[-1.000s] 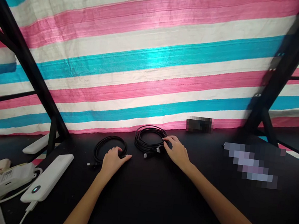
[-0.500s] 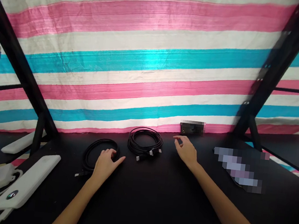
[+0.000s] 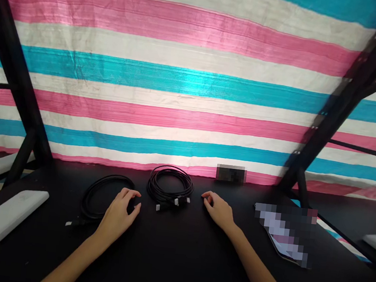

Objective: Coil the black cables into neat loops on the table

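A looped black cable (image 3: 92,189) with a pale-tipped plug lies on the black table at left. My left hand (image 3: 117,212) is at the right side of this loop, palm down, thumb apart from bent fingers, holding nothing visible. Right of it rests a second coiled black cable (image 3: 155,194), its several plugs with pale ends turned towards me. My right hand (image 3: 219,211) hovers or rests just right of that coil. Its fingers are loosely bent, with a gap between thumb and forefinger and nothing seen in it. Whether either hand touches the table I cannot tell.
A white power bank (image 3: 2,224) lies at left. At the back stands a small dark box (image 3: 231,174), blurred out. A phone-like flat item (image 3: 281,235), also pixelated, lies at right. Black frame posts (image 3: 329,118) flank the table before a striped sheet (image 3: 181,81).
The camera view has rolled and shifted. Against the cables and dark box, my right hand has drawn back slightly towards me. My left thumb and fingers have come closer together.
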The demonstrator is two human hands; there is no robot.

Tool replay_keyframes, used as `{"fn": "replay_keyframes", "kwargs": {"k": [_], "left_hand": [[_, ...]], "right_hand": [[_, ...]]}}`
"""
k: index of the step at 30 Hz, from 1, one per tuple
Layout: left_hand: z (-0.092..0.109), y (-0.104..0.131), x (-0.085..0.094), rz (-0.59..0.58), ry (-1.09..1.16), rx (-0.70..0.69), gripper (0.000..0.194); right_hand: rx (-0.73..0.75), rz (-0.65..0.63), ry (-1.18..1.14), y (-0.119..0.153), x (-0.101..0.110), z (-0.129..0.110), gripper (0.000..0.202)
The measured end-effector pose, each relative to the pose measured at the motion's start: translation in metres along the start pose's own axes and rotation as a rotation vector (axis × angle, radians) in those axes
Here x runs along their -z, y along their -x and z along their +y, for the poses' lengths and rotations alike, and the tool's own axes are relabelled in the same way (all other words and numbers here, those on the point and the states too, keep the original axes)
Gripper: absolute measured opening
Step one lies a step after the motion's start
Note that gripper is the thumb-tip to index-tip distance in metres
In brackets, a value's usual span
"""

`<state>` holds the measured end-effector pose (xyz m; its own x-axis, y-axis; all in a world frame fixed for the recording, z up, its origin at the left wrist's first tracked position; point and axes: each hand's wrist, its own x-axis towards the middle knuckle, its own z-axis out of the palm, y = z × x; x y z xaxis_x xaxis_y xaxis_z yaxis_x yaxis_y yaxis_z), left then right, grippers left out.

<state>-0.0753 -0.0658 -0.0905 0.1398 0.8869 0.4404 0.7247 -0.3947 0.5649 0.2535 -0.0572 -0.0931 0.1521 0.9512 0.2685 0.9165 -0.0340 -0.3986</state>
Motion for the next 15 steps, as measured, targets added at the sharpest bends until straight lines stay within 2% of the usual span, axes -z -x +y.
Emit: {"fn": "replay_keyframes", "kwargs": {"k": [3,5,8,10,15], "left_hand": [[0.002,-0.001,0.004,0.01,-0.05,0.051,0.026],[0.001,-0.002,0.008,0.005,-0.183,0.08,0.031],[0.002,-0.004,0.014,-0.087,-0.355,0.071,0.027],[0.007,-0.003,0.017,-0.166,-0.347,0.072,0.027],[0.024,0.0,0.024,-0.266,-0.355,0.09,0.044]], "right_hand": [[0.01,-0.012,-0.004,0.001,-0.001,-0.004,0.019],[0.008,-0.019,-0.01,0.001,0.0,-0.004,0.019],[0.002,-0.028,-0.013,0.002,0.001,-0.004,0.02],[0.001,-0.035,-0.011,0.002,0.001,-0.004,0.02],[0.004,-0.05,-0.003,0.005,0.003,-0.007,0.021]]}}
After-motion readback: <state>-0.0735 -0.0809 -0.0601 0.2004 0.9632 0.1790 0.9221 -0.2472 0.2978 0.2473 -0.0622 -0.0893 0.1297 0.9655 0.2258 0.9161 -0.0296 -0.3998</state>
